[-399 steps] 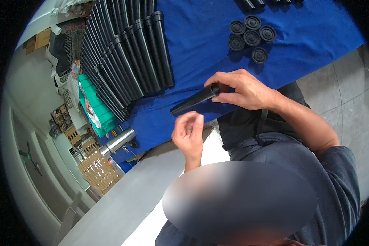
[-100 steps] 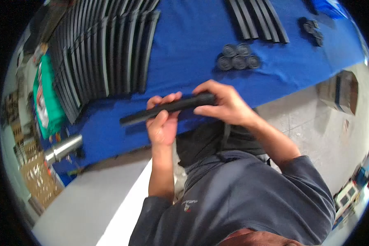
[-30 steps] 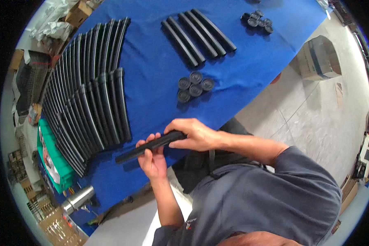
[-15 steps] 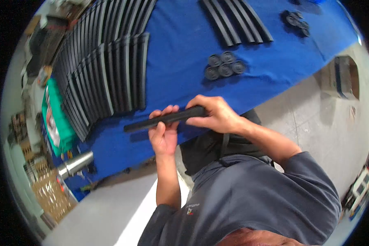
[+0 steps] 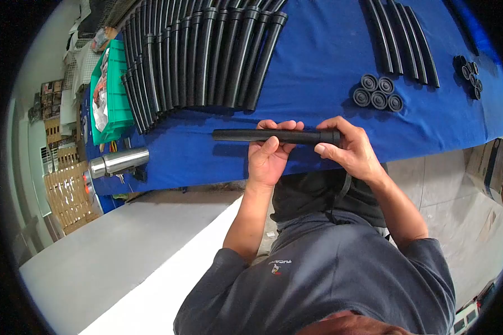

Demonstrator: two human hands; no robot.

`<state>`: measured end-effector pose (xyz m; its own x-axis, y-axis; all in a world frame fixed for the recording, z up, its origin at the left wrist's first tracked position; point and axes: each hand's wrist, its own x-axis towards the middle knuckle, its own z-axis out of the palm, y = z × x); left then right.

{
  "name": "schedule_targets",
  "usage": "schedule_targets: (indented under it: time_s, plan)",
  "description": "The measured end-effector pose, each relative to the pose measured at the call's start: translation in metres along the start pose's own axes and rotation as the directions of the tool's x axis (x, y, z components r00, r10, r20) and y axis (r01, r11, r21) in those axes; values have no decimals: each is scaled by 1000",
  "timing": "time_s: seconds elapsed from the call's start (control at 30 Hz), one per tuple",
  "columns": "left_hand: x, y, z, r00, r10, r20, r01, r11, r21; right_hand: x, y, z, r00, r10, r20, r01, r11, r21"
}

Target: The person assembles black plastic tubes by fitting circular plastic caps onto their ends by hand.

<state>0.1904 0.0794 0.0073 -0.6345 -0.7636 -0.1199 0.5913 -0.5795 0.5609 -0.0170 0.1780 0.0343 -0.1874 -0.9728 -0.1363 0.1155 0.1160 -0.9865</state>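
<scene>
One blue cloth spreads beneath the grip and well beyond it. Away to its left, long black tubes lie packed in overlapping rows, a green bin beside them; five loose tubes lie beyond to the right. Held crosswise between both hands is one black tube: the left hand curls round its middle, thumb on top, and the right hand closes on its wider end. Five round black pieces cluster just beyond the right hand.
</scene>
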Motion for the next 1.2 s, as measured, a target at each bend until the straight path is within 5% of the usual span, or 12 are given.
schedule_targets:
  time_s: [0.07, 0.17, 0.2, 0.3, 0.63, 1.03, 1.2]
  plan:
    - [-1, 0, 2, 1000, 1, -15, -1, 1000, 17, 0, 0, -3, 997, 72, 37, -71, 997, -35]
    - [0, 0, 5, 1000, -17, -16, 18, 999, 38, 1, 6, -2, 989, -143, -41, 138, 985, -103]
    - [0, 0, 3, 1000, -14, -10, 14, 999, 31, -1, 4, -5, 999, -35, 15, 37, 994, -101]
    - [-1, 0, -3, 1000, -8, 5, 8, 1000, -29, -4, -5, 1, 998, -70, -3, 69, 990, 125]
    - [1, 1, 5, 1000, -8, -10, 8, 1000, -2, -4, -2, -7, 997, 39, 71, -47, 993, 112]
    - [-1, -1, 5, 999, 47, 12, -47, 998, 40, -3, 1, 8, 999, -12, -49, 16, 997, 70]
    - [-1, 0, 9, 999, 35, -33, -34, 999, 38, -2, 1, 5, 998, -48, -50, 43, 995, -95]
